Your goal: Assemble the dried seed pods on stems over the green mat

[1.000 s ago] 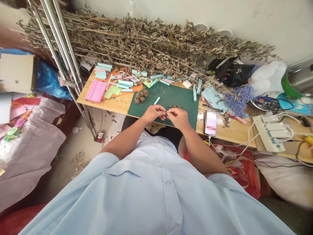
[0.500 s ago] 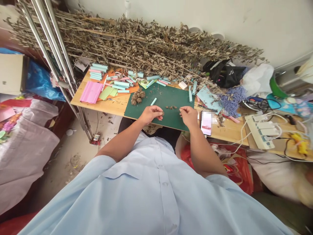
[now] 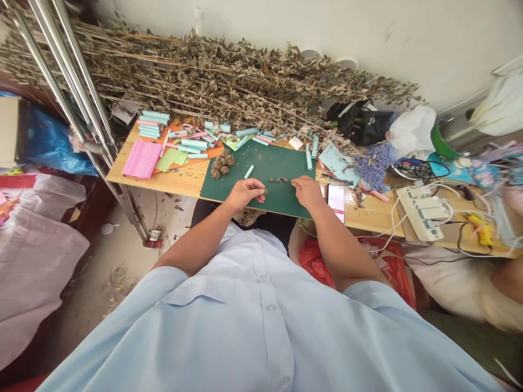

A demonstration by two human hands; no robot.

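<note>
Poles (image 3: 67,71), metal, stand at far left, by the counter's (image 3: 188,184) left end. Stalks (image 3: 212,76), dried and leafy, lie along the back, spanning most of the width. Pink paper (image 3: 142,159) lies near the left end; to its right, green paper (image 3: 166,160) over orange paper (image 3: 201,149), with pastel rolls (image 3: 194,144) scattered on and behind. Balls (image 3: 223,164), brown and rough, sit clustered on the left part of the green mat (image 3: 265,160). One blue tube (image 3: 249,171) lies on the mat, just beyond the left hand (image 3: 244,193). Left hand: thumb and forefinger pinched together on a small brown crumb (image 3: 265,191), above the mat's near edge. Bits (image 3: 279,180), brown, form a short row on the mat, between the hands. Right hand (image 3: 308,191): fingertips together at the row's right end; cannot tell whether they grip a piece. Phone (image 3: 336,202) lies right of this hand. Farther right: blue paper (image 3: 340,161), purple yarn (image 3: 375,165), power strip (image 3: 420,211).
</note>
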